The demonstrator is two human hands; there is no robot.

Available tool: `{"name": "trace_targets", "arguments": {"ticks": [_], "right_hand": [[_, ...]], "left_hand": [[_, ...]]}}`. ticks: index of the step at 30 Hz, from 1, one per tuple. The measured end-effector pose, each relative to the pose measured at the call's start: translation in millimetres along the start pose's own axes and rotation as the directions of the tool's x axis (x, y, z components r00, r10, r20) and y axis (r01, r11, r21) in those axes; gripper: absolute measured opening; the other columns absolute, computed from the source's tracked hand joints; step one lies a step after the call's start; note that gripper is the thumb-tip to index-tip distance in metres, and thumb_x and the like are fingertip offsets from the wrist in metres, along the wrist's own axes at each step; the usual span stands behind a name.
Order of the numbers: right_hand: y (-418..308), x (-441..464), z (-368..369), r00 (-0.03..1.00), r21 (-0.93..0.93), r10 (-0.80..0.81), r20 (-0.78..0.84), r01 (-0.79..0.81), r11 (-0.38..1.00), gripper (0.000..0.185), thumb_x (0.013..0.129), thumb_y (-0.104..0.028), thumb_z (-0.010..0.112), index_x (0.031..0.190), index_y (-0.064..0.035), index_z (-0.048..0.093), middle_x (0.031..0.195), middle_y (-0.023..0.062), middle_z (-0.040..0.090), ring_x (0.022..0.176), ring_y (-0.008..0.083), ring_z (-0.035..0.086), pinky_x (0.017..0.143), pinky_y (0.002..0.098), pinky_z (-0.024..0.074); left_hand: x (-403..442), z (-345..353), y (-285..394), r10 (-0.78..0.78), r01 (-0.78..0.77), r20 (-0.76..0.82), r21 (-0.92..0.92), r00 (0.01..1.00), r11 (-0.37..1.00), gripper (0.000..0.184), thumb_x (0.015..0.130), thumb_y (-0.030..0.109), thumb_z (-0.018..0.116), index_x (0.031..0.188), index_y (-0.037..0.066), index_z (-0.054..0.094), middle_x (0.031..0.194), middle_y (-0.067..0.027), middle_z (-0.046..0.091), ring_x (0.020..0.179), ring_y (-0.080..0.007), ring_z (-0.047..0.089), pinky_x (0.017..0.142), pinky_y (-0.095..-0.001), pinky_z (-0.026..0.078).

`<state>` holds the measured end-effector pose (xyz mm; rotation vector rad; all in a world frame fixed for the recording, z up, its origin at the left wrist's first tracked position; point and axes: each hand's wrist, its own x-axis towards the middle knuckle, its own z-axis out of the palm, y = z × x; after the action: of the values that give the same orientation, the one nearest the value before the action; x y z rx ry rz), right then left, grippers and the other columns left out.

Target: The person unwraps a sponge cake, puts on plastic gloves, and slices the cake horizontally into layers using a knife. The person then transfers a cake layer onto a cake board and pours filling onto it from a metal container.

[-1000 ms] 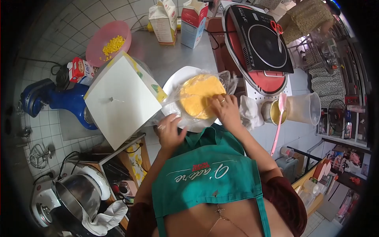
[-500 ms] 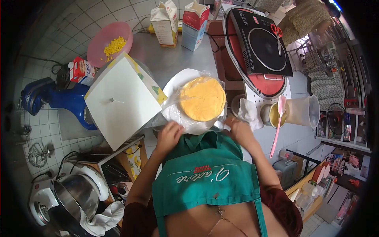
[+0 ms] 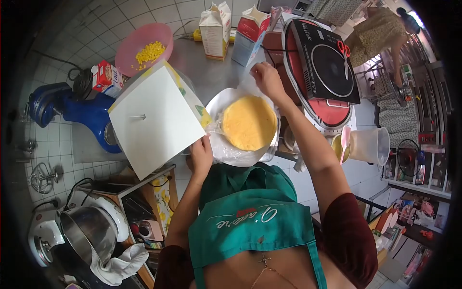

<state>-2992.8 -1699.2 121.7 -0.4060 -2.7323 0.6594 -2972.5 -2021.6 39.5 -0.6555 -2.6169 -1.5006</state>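
Observation:
A round, flat yellow cake layer lies on a white plate, with its top uncovered. Crumpled clear plastic wrap spreads under the cake and over the plate's near side. My right hand is above the plate's far edge, its fingers pinching a raised piece of the wrap. At the plate's left side is my left hand, close under the corner of a white-topped box; its fingertips are partly hidden, so I cannot tell whether they grip anything.
A pink bowl of yellow pieces and two cartons stand at the back. On the right are an induction hob with red scissors, a pink spatula and a clear plastic container. A blue stand mixer is left.
My right hand has moved from the plate's near right side to its far edge, peeling the wrap off the cake. My left hand has shifted slightly left, nearer the box corner.

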Motion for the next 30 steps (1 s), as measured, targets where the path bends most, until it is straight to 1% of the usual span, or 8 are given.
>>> {"name": "trace_targets", "arguments": {"ticks": [1, 4, 10, 14, 16, 18, 21, 30], "right_hand": [[0.5, 7.7, 4.9, 0.953, 0.367, 0.233, 0.193, -0.290, 0.884, 0.025, 0.088, -0.005, 0.064, 0.112, -0.0023, 0.061, 0.112, 0.0204, 0.065, 0.097, 0.0336, 0.068, 0.079, 0.0381, 0.0548], [-1.6, -1.2, 26.5, 0.994, 0.388, 0.050, -0.093, -0.010, 0.922, 0.030, 0.088, -0.005, 0.064, 0.118, -0.0028, 0.060, 0.120, 0.0210, 0.064, 0.109, 0.0320, 0.065, 0.084, 0.0375, 0.0535], [-64.8, -121.3, 4.7, 0.971, -0.082, -0.239, -0.013, 0.237, 0.968, 0.025, 0.075, -0.009, 0.072, 0.098, -0.0075, 0.061, 0.100, 0.0147, 0.057, 0.088, 0.0359, 0.060, 0.075, 0.0453, 0.0473], [-104.4, -159.1, 21.2, 0.934, 0.010, -0.353, 0.058, 0.353, 0.936, 0.017, 0.083, -0.017, 0.069, 0.092, -0.0082, 0.058, 0.094, 0.0128, 0.057, 0.085, 0.0315, 0.058, 0.075, 0.0426, 0.0439], [-97.1, -151.7, 26.2, 0.972, 0.037, -0.229, -0.049, 0.231, 0.972, 0.017, 0.085, -0.017, 0.068, 0.093, -0.0073, 0.058, 0.091, 0.0143, 0.058, 0.083, 0.0334, 0.058, 0.073, 0.0438, 0.0447], [-73.0, -134.3, 26.9, 0.987, 0.059, -0.067, -0.144, 0.076, 0.995, 0.016, 0.088, -0.017, 0.066, 0.095, -0.0051, 0.058, 0.091, 0.0165, 0.059, 0.083, 0.0373, 0.059, 0.071, 0.0470, 0.0464], [-17.3, -112.7, 16.1, 0.942, -0.007, 0.131, -0.310, -0.140, 0.990, 0.016, 0.089, -0.014, 0.064, 0.102, -0.0054, 0.066, 0.095, 0.0180, 0.063, 0.086, 0.0387, 0.061, 0.076, 0.0469, 0.0507], [10.0, -104.9, 9.0, 0.931, 0.204, 0.364, 0.008, -0.358, 0.911, 0.018, 0.086, -0.019, 0.070, 0.090, -0.0018, 0.069, 0.084, 0.0164, 0.071, 0.078, 0.0345, 0.069, 0.071, 0.0407, 0.0536]], "left_hand": [[-3.3, -0.6, -4.5, -0.282, 0.285, 0.042, -0.200, 0.958, 0.937, 0.026, 0.100, 0.019, 0.051, 0.094, -0.002, 0.065, 0.074, -0.0103, 0.062, 0.062, -0.0202, 0.057, 0.063, -0.0365, 0.049], [-8.4, -7.7, -25.7, -0.744, 0.722, 0.278, -0.583, 0.608, 0.372, 0.028, 0.102, 0.021, 0.046, 0.097, 0.001, 0.065, 0.083, -0.0093, 0.065, 0.072, -0.0204, 0.060, 0.073, -0.0359, 0.052], [-30.5, -50.7, -61.9, -0.830, 0.492, 0.236, -0.869, 0.506, 0.053, 0.032, 0.101, 0.022, 0.045, 0.122, -0.001, 0.052, 0.110, -0.0146, 0.061, 0.090, -0.0237, 0.061, 0.083, -0.0357, 0.055], [-37.4, -53.5, -6.4, -0.685, 0.491, -0.119, -0.610, 0.718, 0.621, 0.034, 0.095, 0.015, 0.057, 0.120, -0.006, 0.048, 0.115, -0.0205, 0.055, 0.101, -0.0260, 0.058, 0.087, -0.0323, 0.049], [-48.2, -35.4, -1.1, -0.376, 0.382, -0.280, -0.033, 0.883, 0.923, 0.033, 0.089, 0.011, 0.062, 0.119, 0.000, 0.052, 0.091, -0.0099, 0.054, 0.084, -0.0211, 0.058, 0.074, -0.0355, 0.048], [-35.2, -24.6, 38.2, -0.131, 0.166, -0.190, 0.184, 0.973, 0.969, 0.039, 0.090, 0.017, 0.064, 0.119, -0.005, 0.051, 0.106, -0.0227, 0.055, 0.099, -0.0393, 0.056, 0.086, -0.0467, 0.045], [-14.4, -2.6, 51.8, -0.146, 0.146, 0.081, 0.004, 0.986, 0.989, 0.036, 0.096, 0.021, 0.057, 0.121, -0.004, 0.052, 0.103, -0.0274, 0.059, 0.097, -0.0474, 0.056, 0.085, -0.0500, 0.044], [17.6, 22.9, 6.4, -0.290, 0.291, 0.182, 0.021, 0.940, 0.957, 0.030, 0.100, 0.029, 0.058, 0.094, 0.000, 0.061, 0.083, -0.0081, 0.066, 0.070, -0.0187, 0.061, 0.065, -0.0323, 0.048]]}}
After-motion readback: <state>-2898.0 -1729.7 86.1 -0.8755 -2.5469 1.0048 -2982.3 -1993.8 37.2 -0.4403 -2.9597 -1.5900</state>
